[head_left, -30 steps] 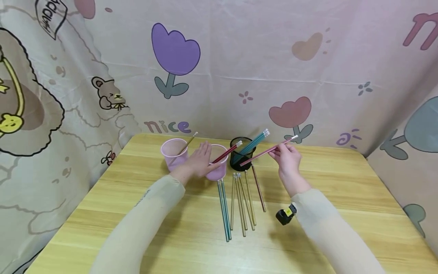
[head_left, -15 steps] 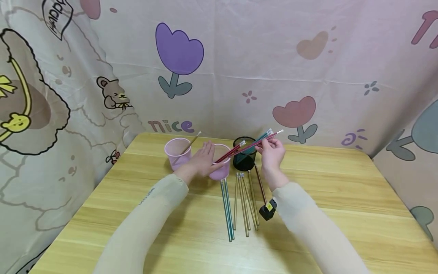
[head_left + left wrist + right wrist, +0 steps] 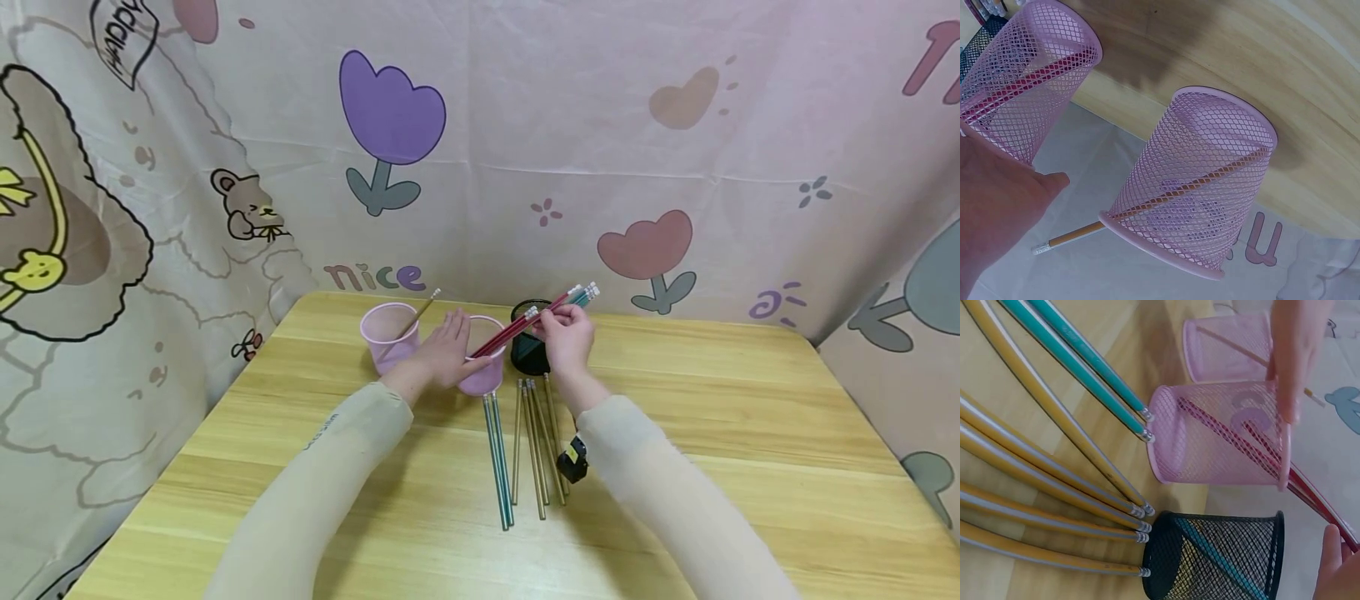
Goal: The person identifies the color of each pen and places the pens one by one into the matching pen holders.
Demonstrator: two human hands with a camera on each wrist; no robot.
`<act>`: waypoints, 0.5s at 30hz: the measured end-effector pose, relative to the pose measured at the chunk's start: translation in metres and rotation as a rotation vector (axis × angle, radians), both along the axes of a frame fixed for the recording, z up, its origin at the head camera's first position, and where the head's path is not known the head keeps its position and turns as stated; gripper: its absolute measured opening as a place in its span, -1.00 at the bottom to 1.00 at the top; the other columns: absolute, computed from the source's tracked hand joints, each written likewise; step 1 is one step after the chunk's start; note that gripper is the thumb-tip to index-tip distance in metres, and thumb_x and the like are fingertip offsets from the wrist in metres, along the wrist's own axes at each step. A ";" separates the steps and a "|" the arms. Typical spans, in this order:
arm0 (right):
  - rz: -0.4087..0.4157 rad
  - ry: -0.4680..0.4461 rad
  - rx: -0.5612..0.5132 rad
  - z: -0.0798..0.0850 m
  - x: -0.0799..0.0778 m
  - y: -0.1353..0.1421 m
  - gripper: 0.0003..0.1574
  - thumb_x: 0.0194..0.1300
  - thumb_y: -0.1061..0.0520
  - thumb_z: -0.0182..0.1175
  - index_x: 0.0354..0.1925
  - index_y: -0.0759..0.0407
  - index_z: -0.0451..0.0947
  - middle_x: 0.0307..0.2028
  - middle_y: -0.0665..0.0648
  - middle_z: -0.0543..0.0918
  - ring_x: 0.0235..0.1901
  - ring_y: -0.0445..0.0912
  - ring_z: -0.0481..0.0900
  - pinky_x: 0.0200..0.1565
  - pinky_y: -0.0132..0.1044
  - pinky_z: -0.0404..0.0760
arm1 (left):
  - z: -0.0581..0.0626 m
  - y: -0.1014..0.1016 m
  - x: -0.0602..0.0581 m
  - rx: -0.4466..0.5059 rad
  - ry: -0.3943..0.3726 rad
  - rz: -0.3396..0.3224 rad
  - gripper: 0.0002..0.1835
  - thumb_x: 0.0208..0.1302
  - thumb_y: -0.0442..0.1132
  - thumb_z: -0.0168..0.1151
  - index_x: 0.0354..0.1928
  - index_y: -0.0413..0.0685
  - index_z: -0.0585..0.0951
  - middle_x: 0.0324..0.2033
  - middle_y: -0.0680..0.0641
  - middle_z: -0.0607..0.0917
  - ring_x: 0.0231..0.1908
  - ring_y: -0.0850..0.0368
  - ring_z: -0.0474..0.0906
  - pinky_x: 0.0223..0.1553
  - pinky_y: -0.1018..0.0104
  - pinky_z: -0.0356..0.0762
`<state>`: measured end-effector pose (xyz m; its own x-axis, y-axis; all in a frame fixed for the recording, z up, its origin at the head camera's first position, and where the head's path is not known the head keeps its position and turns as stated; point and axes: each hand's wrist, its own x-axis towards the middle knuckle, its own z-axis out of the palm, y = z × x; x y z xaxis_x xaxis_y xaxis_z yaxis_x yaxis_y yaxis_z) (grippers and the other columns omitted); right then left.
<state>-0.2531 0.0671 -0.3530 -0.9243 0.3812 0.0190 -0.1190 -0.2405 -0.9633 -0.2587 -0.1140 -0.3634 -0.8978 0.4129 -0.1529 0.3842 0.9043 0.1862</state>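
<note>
My left hand (image 3: pixel 444 354) rests with straight fingers on the rim of the middle pink mesh pen cup (image 3: pixel 482 382). Red pencils (image 3: pixel 510 332) lean inside that cup, their eraser ends up to the right. Between thumb and fingertips, my right hand (image 3: pixel 570 340) pinches another red pencil (image 3: pixel 562 298). Its lower end slants into the same cup, as the right wrist view also shows. Behind the right hand stands a black mesh pen cup (image 3: pixel 528 357) with teal pencils (image 3: pixel 587 293). A second pink mesh cup (image 3: pixel 1194 181), on the left, holds one gold pencil (image 3: pixel 1075 234).
Two teal pencils (image 3: pixel 498 467) lie on the wooden table (image 3: pixel 712 467) in front of the cups. Several gold pencils (image 3: pixel 536 458) lie just right of them. A patterned cloth (image 3: pixel 510 108) hangs behind the table. A small black box (image 3: pixel 573 460) sits at the right wrist.
My right hand has moved left with the red pencil, from in front of the black cup to the middle pink cup, and its lower end has entered there. The left hand has stayed on the cup.
</note>
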 end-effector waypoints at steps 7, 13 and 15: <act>0.060 -0.050 0.102 -0.004 0.003 -0.006 -0.86 0.22 0.39 0.08 -0.21 0.46 0.43 -0.58 -0.01 0.53 -0.59 -0.21 0.61 -0.47 -0.47 0.66 | 0.000 0.000 0.000 -0.011 0.006 0.000 -0.05 0.36 0.29 -0.26 0.43 -0.33 -0.24 0.44 -0.30 -0.28 0.45 -0.19 -0.34 0.46 0.04 -0.19; 0.076 -0.065 0.169 -0.006 0.006 -0.009 -0.78 0.23 0.37 0.10 -0.12 0.38 0.43 -0.53 0.03 0.57 -0.61 -0.28 0.58 -0.45 -0.45 0.67 | 0.000 0.001 0.000 -0.013 0.019 -0.003 -0.04 0.36 0.29 -0.25 0.42 -0.36 -0.23 0.44 -0.32 -0.25 0.45 -0.21 -0.30 0.46 0.02 -0.16; 0.086 -0.075 0.196 -0.007 0.007 -0.009 -0.79 0.23 0.36 0.11 -0.12 0.38 0.44 -0.47 0.11 0.61 -0.62 -0.29 0.57 -0.42 -0.42 0.68 | -0.001 0.001 0.000 -0.013 0.020 -0.004 -0.04 0.36 0.29 -0.25 0.42 -0.37 -0.22 0.44 -0.33 -0.25 0.45 -0.22 -0.30 0.46 0.01 -0.15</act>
<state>-0.2464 0.0578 -0.3600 -0.9548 0.2968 0.0148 -0.0322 -0.0537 -0.9980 -0.2584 -0.1132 -0.3641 -0.8990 0.4149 -0.1399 0.3917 0.9049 0.1667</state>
